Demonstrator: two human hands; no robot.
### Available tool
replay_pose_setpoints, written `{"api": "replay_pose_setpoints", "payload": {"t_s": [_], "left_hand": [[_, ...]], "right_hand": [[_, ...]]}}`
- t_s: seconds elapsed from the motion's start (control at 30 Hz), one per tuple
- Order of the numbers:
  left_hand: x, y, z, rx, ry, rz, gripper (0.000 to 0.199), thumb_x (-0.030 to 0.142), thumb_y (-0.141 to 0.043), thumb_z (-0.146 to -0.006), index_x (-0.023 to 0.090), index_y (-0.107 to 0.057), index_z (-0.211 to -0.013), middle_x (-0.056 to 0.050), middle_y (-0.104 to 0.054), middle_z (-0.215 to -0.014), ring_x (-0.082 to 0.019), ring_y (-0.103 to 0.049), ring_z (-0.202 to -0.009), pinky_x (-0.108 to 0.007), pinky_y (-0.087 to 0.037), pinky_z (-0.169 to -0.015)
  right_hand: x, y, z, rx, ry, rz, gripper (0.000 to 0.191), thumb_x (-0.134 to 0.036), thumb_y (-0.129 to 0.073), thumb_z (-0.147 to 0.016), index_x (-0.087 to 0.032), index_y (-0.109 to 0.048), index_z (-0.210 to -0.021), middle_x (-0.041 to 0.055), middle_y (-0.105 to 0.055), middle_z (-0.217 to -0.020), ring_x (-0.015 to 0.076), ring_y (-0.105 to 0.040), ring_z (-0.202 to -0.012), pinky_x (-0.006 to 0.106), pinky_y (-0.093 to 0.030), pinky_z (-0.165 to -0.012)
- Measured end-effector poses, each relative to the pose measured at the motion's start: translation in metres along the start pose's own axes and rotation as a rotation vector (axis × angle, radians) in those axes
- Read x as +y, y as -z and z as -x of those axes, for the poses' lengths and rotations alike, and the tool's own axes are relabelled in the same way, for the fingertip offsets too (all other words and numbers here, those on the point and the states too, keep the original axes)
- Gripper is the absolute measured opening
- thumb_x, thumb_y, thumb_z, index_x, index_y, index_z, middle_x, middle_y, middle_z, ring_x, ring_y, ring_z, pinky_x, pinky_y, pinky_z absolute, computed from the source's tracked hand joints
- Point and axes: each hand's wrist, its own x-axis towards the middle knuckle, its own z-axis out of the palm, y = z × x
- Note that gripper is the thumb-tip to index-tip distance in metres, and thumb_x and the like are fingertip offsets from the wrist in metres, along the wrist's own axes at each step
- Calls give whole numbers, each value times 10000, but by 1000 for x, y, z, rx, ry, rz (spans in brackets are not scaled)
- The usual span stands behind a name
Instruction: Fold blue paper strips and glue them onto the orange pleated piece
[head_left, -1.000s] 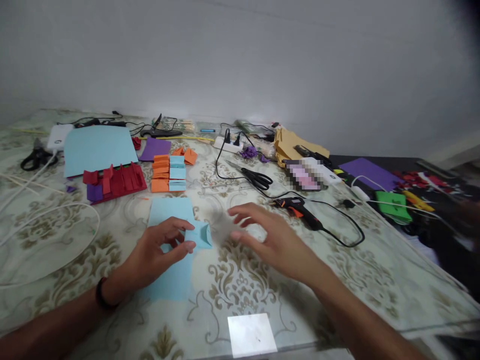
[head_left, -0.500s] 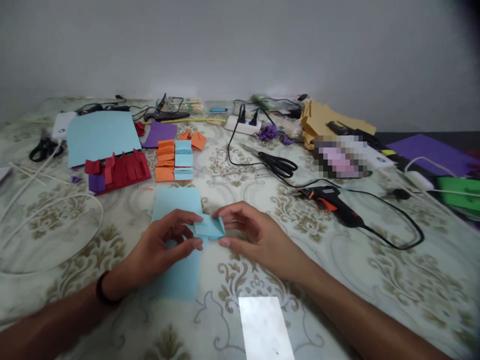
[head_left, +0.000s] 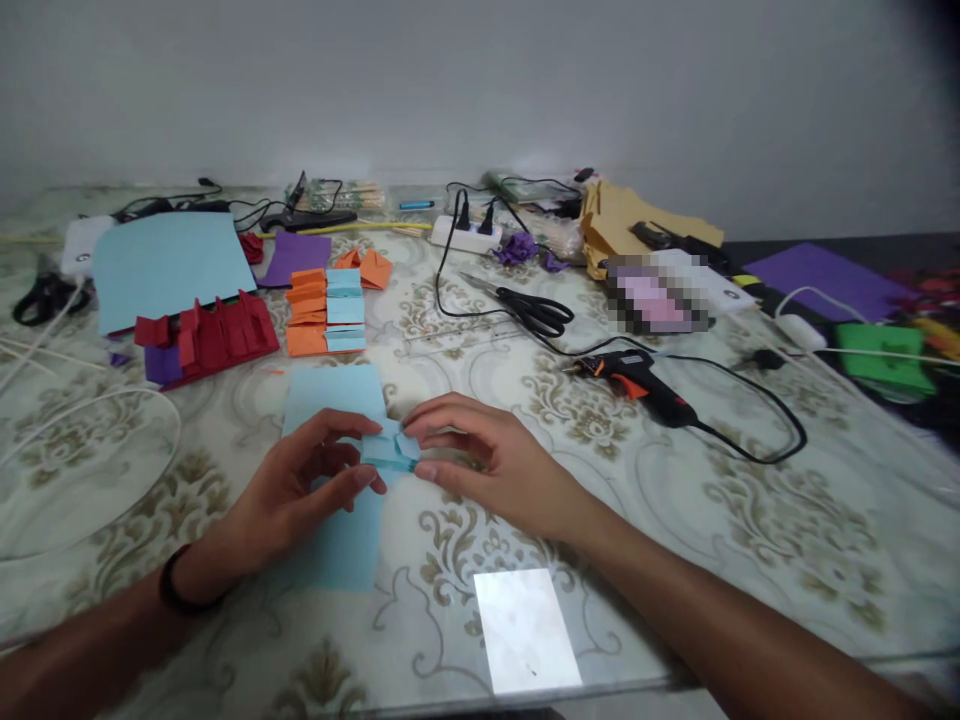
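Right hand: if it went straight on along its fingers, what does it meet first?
The small folded light-blue paper, right at the fingertips of the right hand. Past it, probably the left hand, though depth is hard to judge.

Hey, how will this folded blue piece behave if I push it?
The folded piece is probably light, as it looks like thin paper. Its creases may make it springy, and its thin edges would likely bend under a push.
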Motion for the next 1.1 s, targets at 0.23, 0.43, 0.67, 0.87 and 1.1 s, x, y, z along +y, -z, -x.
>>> {"api": "replay_pose_setpoints", "payload": {"t_s": [0.23, 0.43, 0.67, 0.87, 1.1], "left_hand": [[-2, 0, 2, -66, -3, 43, 298, 324, -644, -1000, 257, -543, -1272, -67, -759, -965, -204, -720, -856, -258, -576, -636], [2, -3, 2, -79, -4, 118, 259, 330, -628, -1006, 250, -553, -1241, -59, -742, -939, -204, -725, -855, -249, -574, -605], [7, -6, 2, -70, 11, 167, 199, 372, -596, -1016, 218, -582, -1142, -41, -685, -886, -200, -735, -824, -227, -556, -550], [2, -9, 2, -79, 68, 105, 264, 370, -672, -969, 250, -555, -1172, -20, -698, -886, -181, -719, -793, -232, -577, -578], [-2, -9, 0, 71, -4, 66, 175, 354, -701, -942, 202, -645, -1007, 31, -627, -773, -96, -641, -576, -212, -576, -550]], "right_hand": [[0, 0, 1, -36, 22, 25, 180, -244, -718, -934, -240, -717, -1114, 71, -661, -1192, 184, -682, -1111, 372, -601, -1010], [1, -1, 0, -59, 38, 30, 209, -235, -719, -924, -238, -709, -1132, 80, -657, -1204, 194, -682, -1121, 375, -608, -994], [-3, -2, 0, 45, 202, 337, 131, -209, -594, -1003, -232, -722, -988, 80, -731, -1106, 196, -709, -1021, 374, -587, -924], [-3, -4, 1, 93, 220, 365, 130, -207, -600, -1006, -232, -699, -926, 71, -721, -1055, 194, -701, -965, 361, -581, -885], [-5, -8, 6, 72, 238, 343, 248, -262, -830, -845, -257, -699, -1056, 81, -657, -1171, 229, -668, -1084, 412, -568, -982]]}}
